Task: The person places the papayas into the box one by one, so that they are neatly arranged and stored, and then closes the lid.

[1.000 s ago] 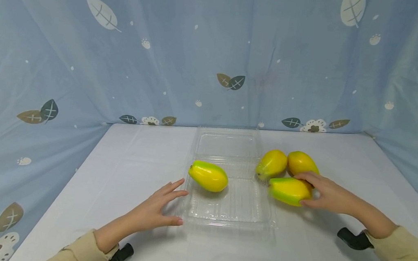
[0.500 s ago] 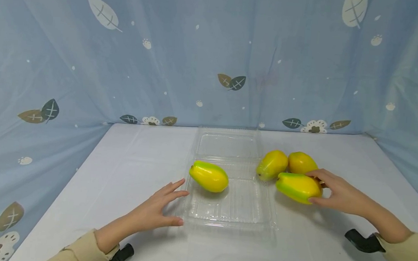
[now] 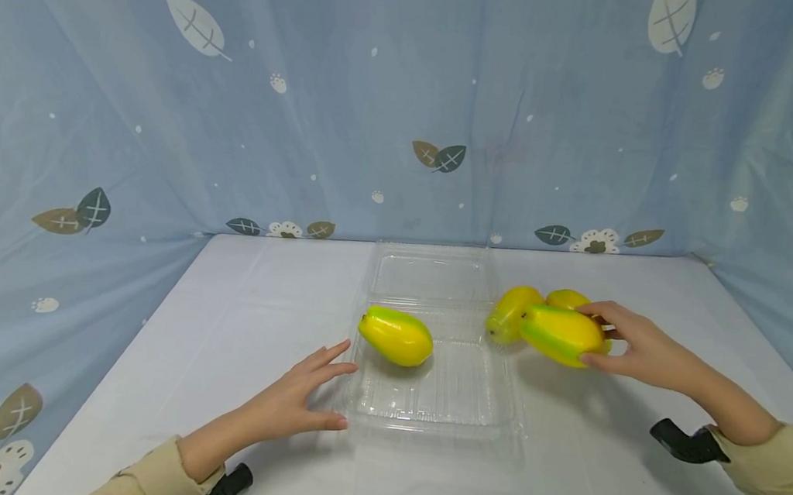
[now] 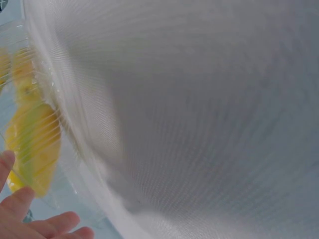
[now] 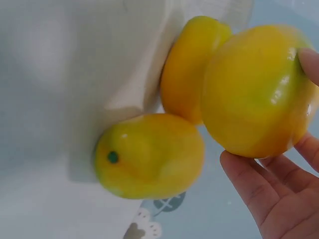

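My right hand point(image 3: 629, 346) grips a yellow-green papaya point(image 3: 560, 334) by its rounder end, thumb on the near side and fingers on the far side. It is held above the table, partly covering two papayas behind it, a left one point(image 3: 513, 311) and a right one point(image 3: 566, 297). In the right wrist view the gripped papaya point(image 5: 256, 92) hides part of one of them. A clear plastic container point(image 3: 456, 384) lies with its lid folded back, and another papaya point(image 3: 396, 337) sits in it. My left hand point(image 3: 287, 398), fingers spread, is at the container's left edge; contact is unclear.
The open clear lid point(image 3: 432, 277) lies flat toward the back of the white tablecloth point(image 3: 282, 285). A blue curtain point(image 3: 352, 104) with leaf prints hangs behind and along both sides. Black wrist-worn pieces point(image 3: 689, 443) stick out below both sleeves.
My right hand has drawn the papaya slightly rightward from the container's edge, then raised it up and away from me. The left hand stays in place.
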A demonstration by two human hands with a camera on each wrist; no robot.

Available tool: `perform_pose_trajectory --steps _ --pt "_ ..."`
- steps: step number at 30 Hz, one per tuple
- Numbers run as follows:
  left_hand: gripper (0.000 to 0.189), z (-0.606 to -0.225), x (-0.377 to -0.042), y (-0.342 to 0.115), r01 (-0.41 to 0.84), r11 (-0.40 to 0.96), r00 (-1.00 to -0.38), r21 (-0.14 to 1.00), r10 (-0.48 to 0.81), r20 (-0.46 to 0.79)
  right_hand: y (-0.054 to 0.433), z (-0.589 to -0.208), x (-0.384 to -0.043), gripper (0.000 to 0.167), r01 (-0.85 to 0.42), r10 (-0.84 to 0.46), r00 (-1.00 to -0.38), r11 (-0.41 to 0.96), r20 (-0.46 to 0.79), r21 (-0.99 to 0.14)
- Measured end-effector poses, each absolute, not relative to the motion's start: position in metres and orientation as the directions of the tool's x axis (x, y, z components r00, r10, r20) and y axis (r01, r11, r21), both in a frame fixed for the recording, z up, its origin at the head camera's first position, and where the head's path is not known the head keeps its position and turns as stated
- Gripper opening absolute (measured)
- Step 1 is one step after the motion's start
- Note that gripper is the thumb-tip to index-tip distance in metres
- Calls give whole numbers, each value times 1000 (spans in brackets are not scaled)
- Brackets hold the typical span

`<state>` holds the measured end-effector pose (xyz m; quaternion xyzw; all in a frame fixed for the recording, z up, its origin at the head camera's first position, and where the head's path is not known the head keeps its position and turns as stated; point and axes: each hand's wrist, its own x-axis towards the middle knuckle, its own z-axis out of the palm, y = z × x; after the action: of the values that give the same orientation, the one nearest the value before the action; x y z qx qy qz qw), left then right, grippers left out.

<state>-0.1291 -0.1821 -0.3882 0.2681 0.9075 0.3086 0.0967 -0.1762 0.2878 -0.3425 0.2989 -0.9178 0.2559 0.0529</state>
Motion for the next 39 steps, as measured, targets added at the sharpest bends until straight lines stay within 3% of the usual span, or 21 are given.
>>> perform_pose_trajectory --steps 17,39 --pt "67 -387 -129 -182 417 662 -840 623 543 -15 255 -322 -190 55 -502 -496 -853 690 164 -522" --pt "67 -387 -130 -182 434 662 -832 611 555 -9 217 -325 -204 59 -521 -520 -837 664 170 -536"
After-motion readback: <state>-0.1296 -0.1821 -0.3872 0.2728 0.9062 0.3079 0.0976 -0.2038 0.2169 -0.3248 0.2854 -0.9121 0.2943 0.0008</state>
